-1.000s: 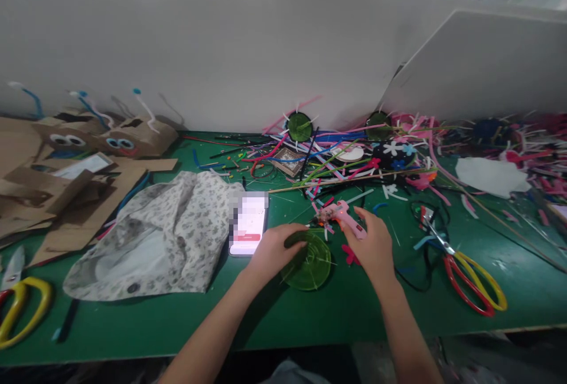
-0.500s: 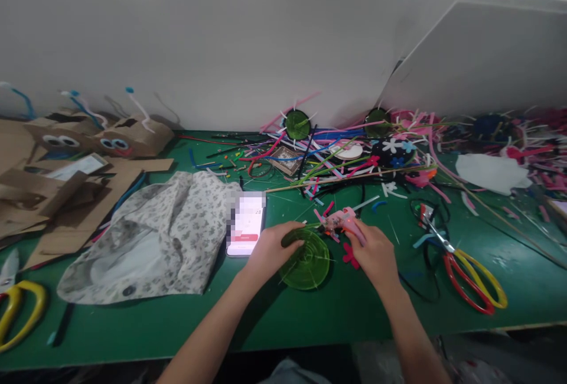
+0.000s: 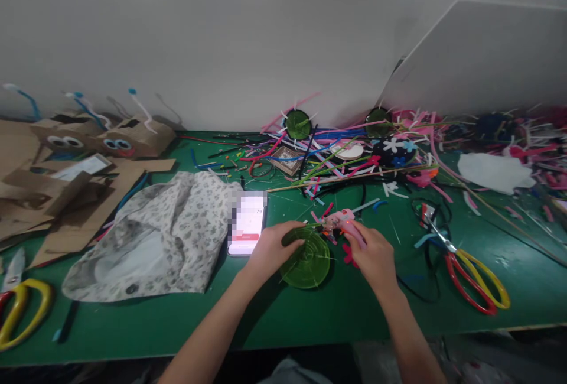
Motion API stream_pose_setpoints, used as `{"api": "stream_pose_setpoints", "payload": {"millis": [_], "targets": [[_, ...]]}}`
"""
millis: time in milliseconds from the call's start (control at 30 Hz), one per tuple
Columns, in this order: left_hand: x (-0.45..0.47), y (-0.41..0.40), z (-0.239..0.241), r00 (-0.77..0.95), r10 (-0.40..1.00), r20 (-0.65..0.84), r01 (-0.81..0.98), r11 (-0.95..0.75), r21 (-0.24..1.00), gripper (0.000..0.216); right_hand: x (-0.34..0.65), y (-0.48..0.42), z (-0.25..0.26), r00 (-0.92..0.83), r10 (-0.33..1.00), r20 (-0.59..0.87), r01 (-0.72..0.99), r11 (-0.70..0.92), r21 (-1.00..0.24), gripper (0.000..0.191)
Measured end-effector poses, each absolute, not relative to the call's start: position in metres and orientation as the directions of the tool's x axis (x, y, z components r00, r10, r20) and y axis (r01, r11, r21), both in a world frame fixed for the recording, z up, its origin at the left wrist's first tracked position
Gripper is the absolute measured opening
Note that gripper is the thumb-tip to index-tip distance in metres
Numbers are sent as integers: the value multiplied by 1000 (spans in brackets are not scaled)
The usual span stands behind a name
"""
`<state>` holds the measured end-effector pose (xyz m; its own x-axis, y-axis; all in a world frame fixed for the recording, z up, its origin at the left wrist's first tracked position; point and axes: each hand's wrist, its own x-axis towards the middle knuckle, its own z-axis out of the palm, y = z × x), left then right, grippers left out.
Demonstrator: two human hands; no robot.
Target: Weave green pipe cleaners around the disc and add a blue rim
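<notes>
1. left fingers (image 3: 290, 236): curled over the far left rim of the disc (image 3: 310, 266), pinning it flat on the bench (image 3: 310, 319); the left hand (image 3: 271, 252) covers that edge.
2. right fingers (image 3: 361, 235): closed round the grip of the glue gun (image 3: 342, 220); the right hand (image 3: 374, 257) rests low, just right of the disc.
3. glue gun: pink, a red light showing on its body. its long axis runs nearly left to right, the nozzle pointing left at the disc's far rim, at or just short of touching.
4. disc: green, clear, ringed, lying flat near the front middle of the bench, between the two hands.
5. progress: a few thin pale slivers seem to jut from its rim, too fine to count. two like discs, (image 3: 297, 124) and (image 3: 378, 122), lean at the wall (image 3: 221, 47) with pale spikes all round, so this one looks, by comparison, early in the work, with most of its rim bare.
6. just beside: a red scrap (image 3: 348, 256) between disc and right hand; a lit phone (image 3: 248, 223) touching the left hand's far side.
7. further out: cloth (image 3: 150, 239) at left; a heap of coloured strips (image 3: 336, 153) behind; scissors (image 3: 473, 277) at right, another pair (image 3: 20, 310) at far left; cardboard figures (image 3: 115, 142) with eyes at the back left.
</notes>
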<state>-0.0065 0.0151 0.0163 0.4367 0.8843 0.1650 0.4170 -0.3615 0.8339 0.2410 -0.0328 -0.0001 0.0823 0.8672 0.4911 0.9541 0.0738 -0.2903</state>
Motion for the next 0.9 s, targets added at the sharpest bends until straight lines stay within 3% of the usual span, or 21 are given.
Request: {"api": "stream_pose_setpoints", "payload": {"millis": [900], "targets": [[-7, 15, 17, 428, 888, 167, 425, -360, 830, 32, 240, -32, -1, 104, 876, 471, 953, 47, -298, 30]]}}
